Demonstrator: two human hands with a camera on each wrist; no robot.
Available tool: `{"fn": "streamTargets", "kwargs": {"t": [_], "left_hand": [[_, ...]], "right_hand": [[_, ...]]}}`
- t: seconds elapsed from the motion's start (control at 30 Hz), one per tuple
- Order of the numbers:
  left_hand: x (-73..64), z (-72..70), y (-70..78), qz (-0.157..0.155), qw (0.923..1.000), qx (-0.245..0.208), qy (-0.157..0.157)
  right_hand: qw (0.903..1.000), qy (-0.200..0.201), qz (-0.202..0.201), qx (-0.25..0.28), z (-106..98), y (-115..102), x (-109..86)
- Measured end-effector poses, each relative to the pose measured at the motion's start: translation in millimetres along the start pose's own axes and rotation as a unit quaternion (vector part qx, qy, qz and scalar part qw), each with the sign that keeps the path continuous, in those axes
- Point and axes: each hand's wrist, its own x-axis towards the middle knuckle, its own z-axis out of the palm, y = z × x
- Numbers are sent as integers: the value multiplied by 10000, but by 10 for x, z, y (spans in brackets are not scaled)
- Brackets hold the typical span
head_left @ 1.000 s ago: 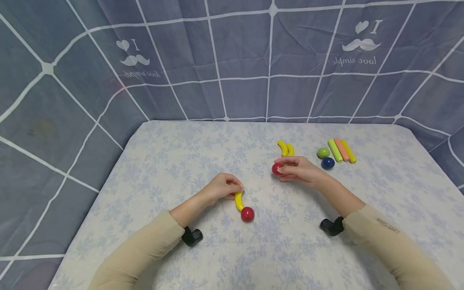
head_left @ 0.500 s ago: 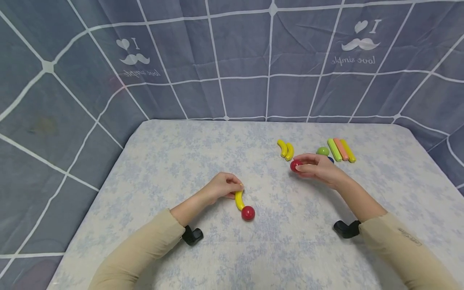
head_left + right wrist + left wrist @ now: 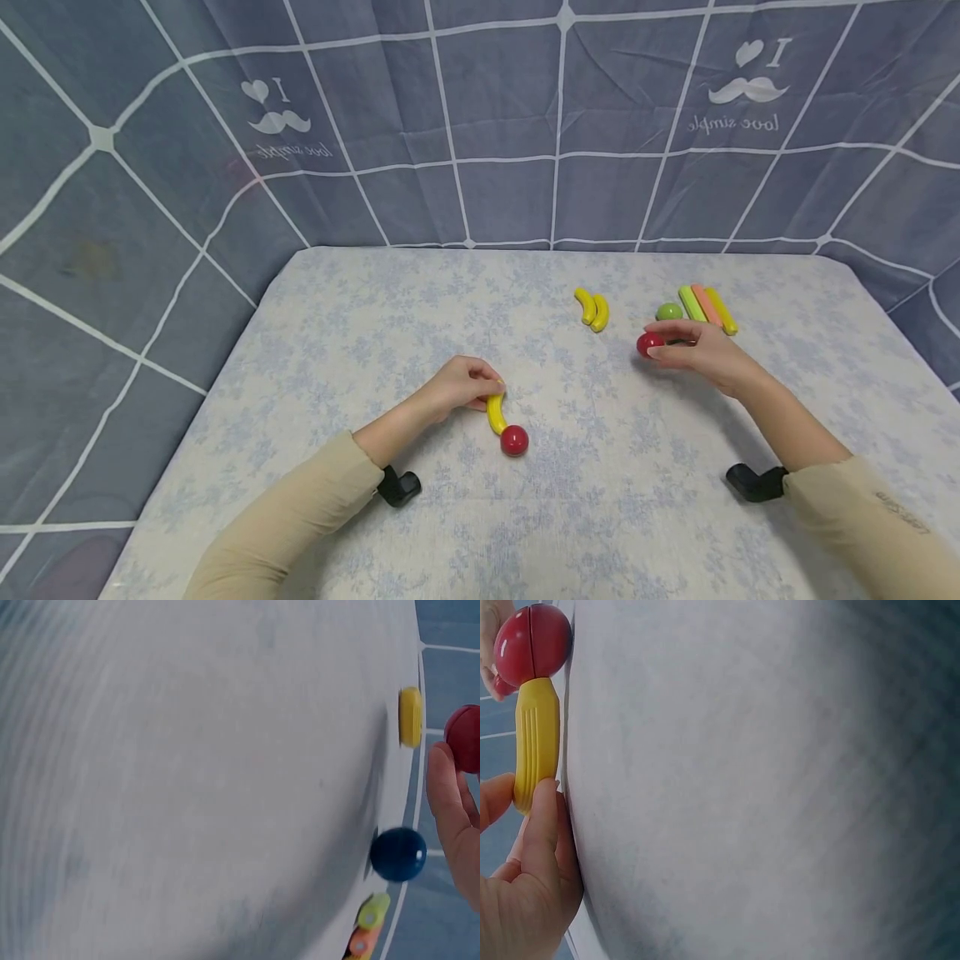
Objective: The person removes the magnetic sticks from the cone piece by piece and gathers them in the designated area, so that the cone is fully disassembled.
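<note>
In the head view my left hand [image 3: 457, 387] pinches the upper end of a curved yellow toy banana [image 3: 495, 414] lying on the table. The banana's lower end meets a glossy red ball [image 3: 514, 440]; the left wrist view shows a seam line round that ball [image 3: 532, 645]. At the right, my right hand [image 3: 701, 354] holds a second red ball [image 3: 647, 344] between thumb and fingers, raised over the cloth. A dark blue ball [image 3: 398, 855] rests on the table near this hand in the right wrist view; the hand mostly hides it in the head view.
Two more yellow bananas [image 3: 600, 313] lie side by side toward the back. Right of them are a green ball [image 3: 669, 312] and three sticks: light green [image 3: 692, 303], orange [image 3: 707, 304] and yellow [image 3: 722, 311]. A grey-blue curtain [image 3: 510, 200] borders the floral-clothed table [image 3: 390, 317].
My right hand has carried its red ball rightward, away from the two bananas and toward the green ball and sticks. My left hand and its banana have stayed in place.
</note>
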Motion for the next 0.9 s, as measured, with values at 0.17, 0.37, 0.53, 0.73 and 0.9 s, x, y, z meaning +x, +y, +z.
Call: {"fn": "streamTargets", "kwargs": {"t": [0.17,0.37,0.53,0.73,0.9], "left_hand": [[-12,-2,6,44,10000,-37,-4],[-24,0,13,4,10000,-47,-34],[-27,0,18,-2,10000,-63,-34],[-12,-1,12,-7,10000,-88,-35],[1,-1,2,-24,10000,-75,-45]], "right_hand": [[9998,186,0,1,-132,29,-101],[9993,249,149,-244,-241,94,-188],[9979,354,333,-423,-303,146,-212],[9970,460,329,-522,-340,208,-213],[9961,612,337,-532,-342,276,-201]]}}
